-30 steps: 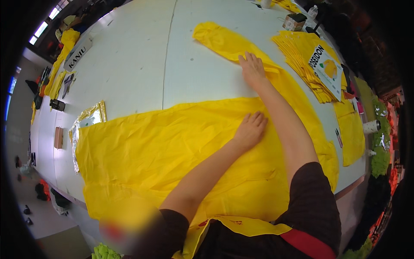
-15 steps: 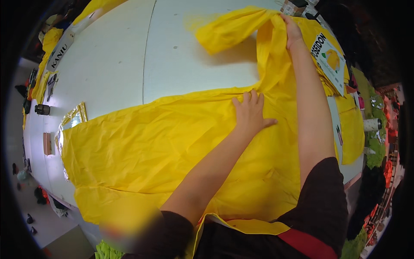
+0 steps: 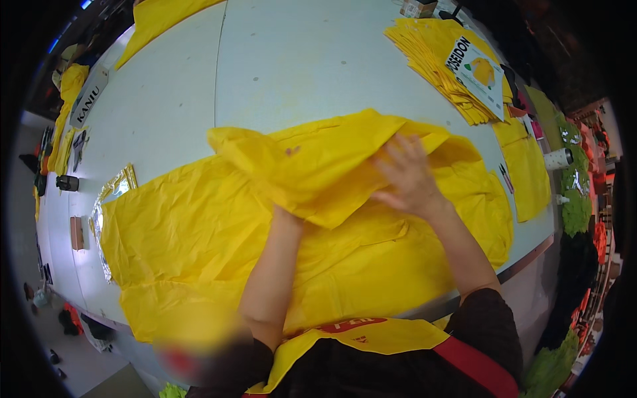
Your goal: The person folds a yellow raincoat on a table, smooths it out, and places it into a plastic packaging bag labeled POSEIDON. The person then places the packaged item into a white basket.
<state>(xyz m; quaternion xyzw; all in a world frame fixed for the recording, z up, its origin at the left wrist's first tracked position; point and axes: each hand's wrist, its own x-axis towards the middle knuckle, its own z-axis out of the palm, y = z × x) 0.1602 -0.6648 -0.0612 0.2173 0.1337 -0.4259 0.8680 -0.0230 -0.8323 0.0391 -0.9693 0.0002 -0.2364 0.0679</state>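
Note:
A large yellow raincoat-like garment [image 3: 179, 232] lies spread across the pale worktable in front of me, with a loose part of it, which looks like a sleeve, folded back over its body. My left hand [image 3: 286, 220] reaches beneath this raised fold; the cloth covers its fingers, so its grip is hidden. At the right end of the fold, my right hand [image 3: 410, 174] has its fingers spread against the yellow fabric, slightly blurred by motion.
A stack of folded yellow pieces [image 3: 431, 60] sits at the far right, a printed white sheet [image 3: 476, 76] on top. Nearby are pens [image 3: 506, 178] and a white thread cone [image 3: 559, 158]. A silvery packet [image 3: 118, 189] and a small brown box [image 3: 77, 233] lie on the left.
The sleeve-like part, held up at the far right before, now lies folded toward me over the garment. My right hand has come nearer; my left hand has moved left and under the cloth.

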